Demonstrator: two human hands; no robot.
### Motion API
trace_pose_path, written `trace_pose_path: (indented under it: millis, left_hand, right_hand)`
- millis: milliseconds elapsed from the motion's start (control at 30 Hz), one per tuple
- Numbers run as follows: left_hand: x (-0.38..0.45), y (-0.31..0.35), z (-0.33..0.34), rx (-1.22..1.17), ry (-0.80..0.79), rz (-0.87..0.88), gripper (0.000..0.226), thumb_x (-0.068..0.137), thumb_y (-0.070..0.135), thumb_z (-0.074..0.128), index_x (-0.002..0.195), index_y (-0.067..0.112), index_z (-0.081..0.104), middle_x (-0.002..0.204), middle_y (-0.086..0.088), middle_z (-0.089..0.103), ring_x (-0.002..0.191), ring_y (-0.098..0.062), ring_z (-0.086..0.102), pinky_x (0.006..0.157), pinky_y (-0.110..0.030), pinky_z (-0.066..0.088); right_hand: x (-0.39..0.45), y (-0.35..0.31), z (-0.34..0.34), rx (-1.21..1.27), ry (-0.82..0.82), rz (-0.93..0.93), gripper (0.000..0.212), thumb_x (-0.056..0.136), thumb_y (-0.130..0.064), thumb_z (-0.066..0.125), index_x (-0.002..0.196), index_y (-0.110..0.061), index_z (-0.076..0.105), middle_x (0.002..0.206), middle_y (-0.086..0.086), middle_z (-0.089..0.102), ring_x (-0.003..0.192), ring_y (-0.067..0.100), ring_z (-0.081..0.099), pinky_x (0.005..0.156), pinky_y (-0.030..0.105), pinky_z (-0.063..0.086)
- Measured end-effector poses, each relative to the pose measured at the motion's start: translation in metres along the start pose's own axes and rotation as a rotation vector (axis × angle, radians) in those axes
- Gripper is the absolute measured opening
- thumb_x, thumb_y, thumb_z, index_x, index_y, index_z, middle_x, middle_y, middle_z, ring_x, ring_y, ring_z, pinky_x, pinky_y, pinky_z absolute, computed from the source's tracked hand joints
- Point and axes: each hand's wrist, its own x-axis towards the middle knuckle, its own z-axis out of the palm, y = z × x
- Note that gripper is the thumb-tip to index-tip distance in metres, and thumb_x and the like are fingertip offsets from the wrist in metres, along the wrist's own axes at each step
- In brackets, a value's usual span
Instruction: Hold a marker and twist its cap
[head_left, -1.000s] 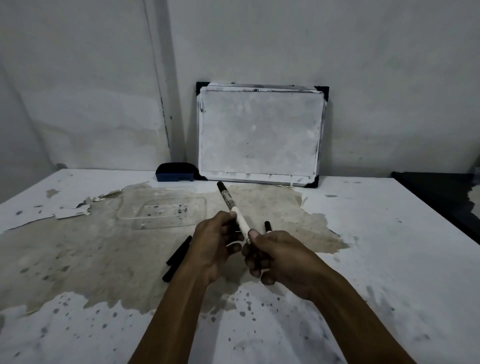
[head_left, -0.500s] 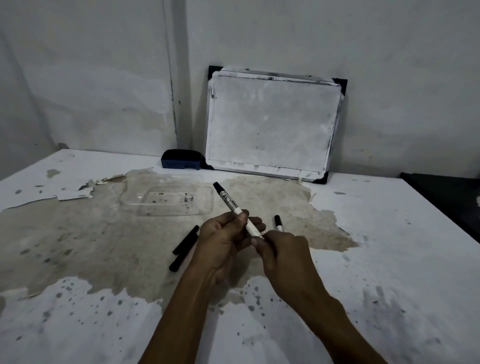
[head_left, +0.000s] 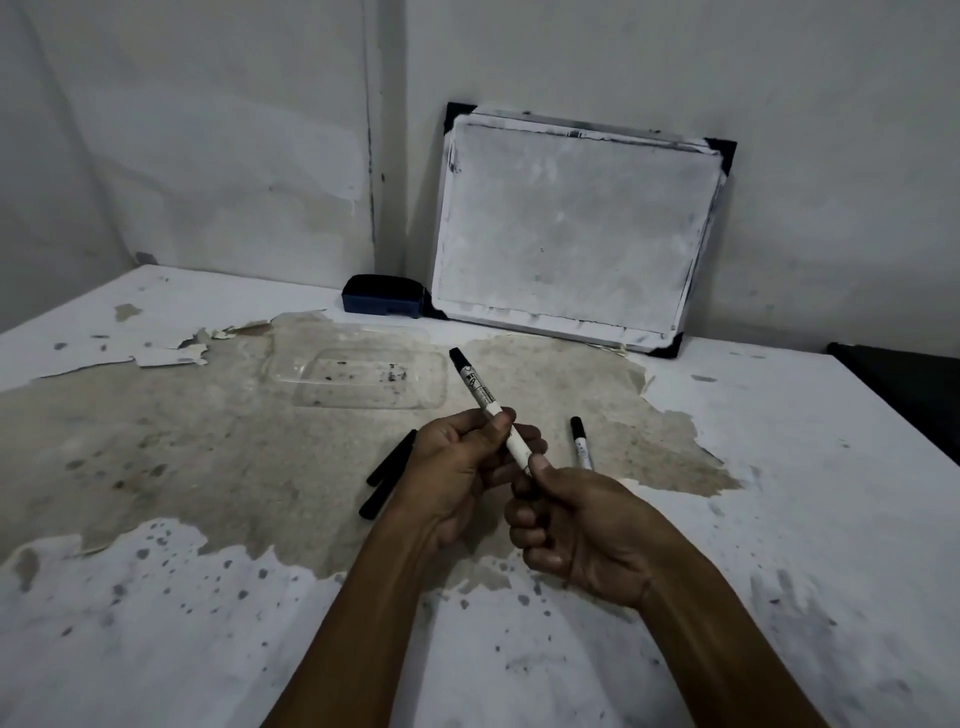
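Left hand (head_left: 457, 467) grips whiteboard marker (head_left: 485, 402) mid-barrel, thumb over top, fingers curled under. Right hand (head_left: 576, 525) pinches marker's lower end, thumb + forefinger; other fingers curled. Marker held above desk (head_left: 779, 467), tilted, black cap up-left. Second marker (head_left: 581, 447) lies on desk just beyond right hand. Two black pens (head_left: 387, 475) by left hand. Clear tray (head_left: 363, 382), eraser (head_left: 382, 296), whiteboard (head_left: 571, 234) farther back.

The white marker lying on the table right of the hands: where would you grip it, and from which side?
Pinch the white marker at mid-barrel from above, fingers across its width. It lies flat, black cap pointing away, apart from other things; its near end hides behind the right hand, which holds another marker with the left hand.
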Motion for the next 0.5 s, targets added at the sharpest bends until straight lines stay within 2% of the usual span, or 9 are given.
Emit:
trace_pose_path:
  millis: [33, 133, 167, 200, 267, 333, 400, 433, 500]
  left_hand:
    - [0.0, -0.001, 0.001, -0.001, -0.002, 0.0, 0.009, 0.091, 0.002, 0.058, 0.094, -0.003, 0.064, 0.076, -0.015, 0.076, 0.073, -0.025, 0.076, 0.065, -0.032, 0.061]
    - [0.001, -0.003, 0.004, -0.009, 0.005, 0.013, 0.009, 0.091, 0.001, 0.057, 0.095, -0.004, 0.063, 0.075, -0.015, 0.076, 0.07, -0.025, 0.076, 0.066, -0.033, 0.062]
    - [0.002, -0.003, 0.005, -0.018, 0.007, 0.016, 0.009, 0.091, 0.001, 0.056, 0.094, -0.004, 0.063, 0.075, -0.015, 0.076, 0.07, -0.025, 0.076, 0.067, -0.033, 0.062]
    - [0.002, -0.002, 0.005, -0.024, 0.005, 0.021, 0.01, 0.091, 0.002, 0.056, 0.093, -0.003, 0.064, 0.075, -0.015, 0.077, 0.07, -0.025, 0.076, 0.067, -0.034, 0.061]
    - [0.0, 0.0, 0.004, -0.036, -0.006, 0.029, 0.009, 0.089, 0.004, 0.058, 0.091, -0.002, 0.064, 0.075, -0.015, 0.076, 0.07, -0.025, 0.076, 0.069, -0.035, 0.061]
    - [-0.002, 0.002, 0.004, -0.058, -0.015, 0.007, 0.009, 0.089, 0.004, 0.057, 0.092, -0.002, 0.063, 0.075, -0.015, 0.076, 0.065, -0.023, 0.075, 0.061, -0.032, 0.061]
    - [-0.005, 0.002, 0.004, -0.059, -0.016, -0.02, 0.01, 0.092, 0.005, 0.056, 0.094, -0.001, 0.063, 0.076, -0.014, 0.075, 0.053, -0.019, 0.07, 0.045, -0.026, 0.054]
    - [-0.006, 0.002, 0.004, -0.046, -0.021, -0.023, 0.01, 0.091, 0.007, 0.057, 0.095, 0.0, 0.063, 0.078, -0.014, 0.076, 0.052, -0.018, 0.069, 0.047, -0.026, 0.052]
    - [-0.005, 0.001, 0.003, -0.021, -0.033, -0.011, 0.011, 0.087, 0.009, 0.06, 0.095, 0.001, 0.064, 0.079, -0.012, 0.077, 0.062, -0.02, 0.072, 0.056, -0.031, 0.055]
  right_hand:
    - [-0.001, 0.003, 0.001, -0.213, 0.095, -0.112, 0.036, 0.102, -0.03, 0.039, 0.073, -0.011, 0.049, 0.059, 0.007, 0.048, 0.046, 0.014, 0.041, 0.038, 0.024, 0.033]
    - [-0.002, 0.018, 0.007, -1.253, 0.526, -0.489, 0.02, 0.101, -0.025, 0.043, 0.092, -0.015, 0.057, 0.079, 0.008, 0.063, 0.061, 0.018, 0.056, 0.057, 0.031, 0.046]
    - [-0.001, 0.023, 0.009, -1.399, 0.631, -0.571, 0.019, 0.101, -0.027, 0.043, 0.1, -0.015, 0.057, 0.086, 0.005, 0.065, 0.069, 0.02, 0.061, 0.062, 0.03, 0.048]
    - [-0.002, 0.026, 0.011, -1.388, 0.674, -0.664, 0.021, 0.1, -0.03, 0.042, 0.103, -0.015, 0.056, 0.086, 0.002, 0.065, 0.072, 0.02, 0.063, 0.063, 0.028, 0.047]
    - [0.0, 0.03, 0.01, -1.22, 0.597, -0.691, 0.027, 0.099, -0.037, 0.042, 0.098, -0.015, 0.058, 0.072, -0.003, 0.061, 0.061, 0.016, 0.059, 0.054, 0.023, 0.042]
    - [0.0, 0.021, 0.011, -0.799, 0.424, -0.482, 0.042, 0.098, -0.047, 0.04, 0.086, -0.012, 0.062, 0.061, 0.001, 0.06, 0.049, 0.013, 0.053, 0.045, 0.025, 0.038]
    - [-0.003, 0.013, 0.011, -0.27, 0.149, -0.115, 0.058, 0.095, -0.059, 0.035, 0.077, -0.01, 0.061, 0.058, 0.008, 0.056, 0.043, 0.017, 0.047, 0.04, 0.022, 0.031]
    - [-0.005, 0.009, 0.01, -0.086, 0.03, -0.01, 0.06, 0.094, -0.061, 0.034, 0.073, -0.011, 0.059, 0.057, 0.008, 0.053, 0.042, 0.017, 0.044, 0.038, 0.02, 0.028]
    - [-0.004, 0.009, 0.007, 0.098, -0.074, 0.03, 0.056, 0.094, -0.058, 0.034, 0.068, -0.013, 0.055, 0.055, 0.005, 0.048, 0.041, 0.014, 0.04, 0.036, 0.019, 0.026]
